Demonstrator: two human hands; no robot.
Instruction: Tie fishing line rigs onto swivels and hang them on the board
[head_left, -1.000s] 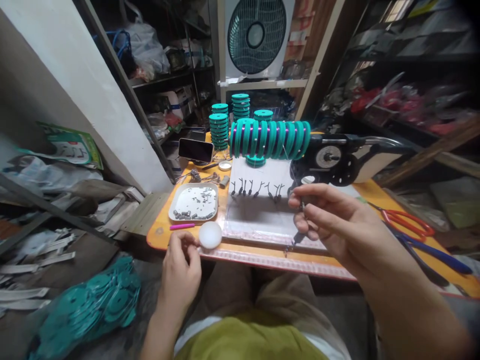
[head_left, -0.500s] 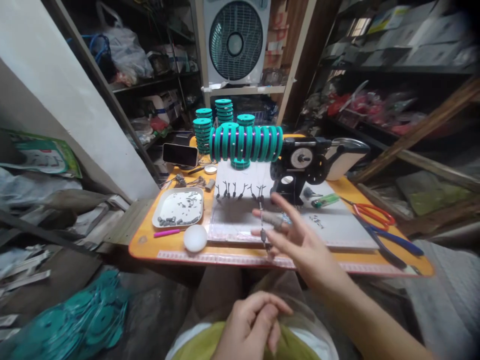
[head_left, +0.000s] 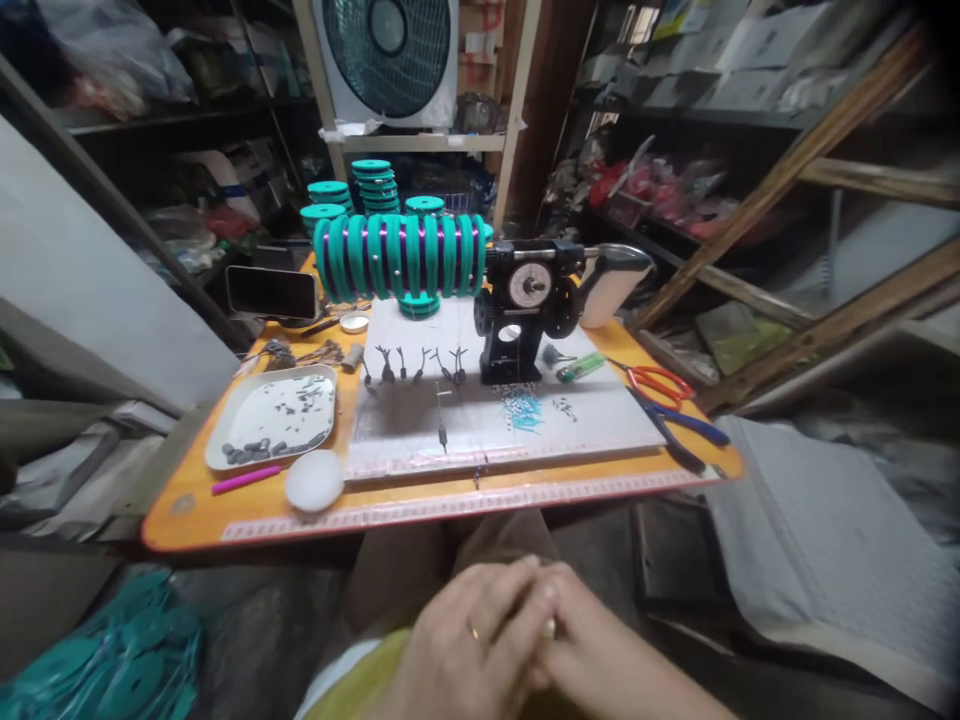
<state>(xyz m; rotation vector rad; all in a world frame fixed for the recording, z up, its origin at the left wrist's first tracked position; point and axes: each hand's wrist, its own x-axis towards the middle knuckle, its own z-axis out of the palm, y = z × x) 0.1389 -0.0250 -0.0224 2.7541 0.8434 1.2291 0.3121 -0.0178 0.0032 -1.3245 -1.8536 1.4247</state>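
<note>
My left hand (head_left: 476,630) and my right hand (head_left: 589,630) are brought together over my lap, below the table's front edge. Both are closed, fingers folded against each other; a ring shows on the left one. Whatever lies between them, if anything, is hidden. Ahead on a white board (head_left: 397,430) stand several small dark swivel-like pieces with forked tops (head_left: 401,362). A similar piece on a short line (head_left: 442,435) lies in front of them. Blue-and-white small parts (head_left: 521,408) are heaped nearby. Teal spools (head_left: 397,255) sit in a row on the black winding machine (head_left: 517,310).
At left are a white tray (head_left: 217,440) with grey weights, a pink pen (head_left: 246,480), a white round dish (head_left: 315,482) and a phone (head_left: 271,292). Pliers with blue handles (head_left: 694,425), orange-handled scissors (head_left: 660,383) and a green cutter (head_left: 581,367) lie at right. Stacked spools stand behind.
My right hand has come down from above the board, where its fingers were spread, to meet my left hand at my lap. The camera view has shifted right and down.
</note>
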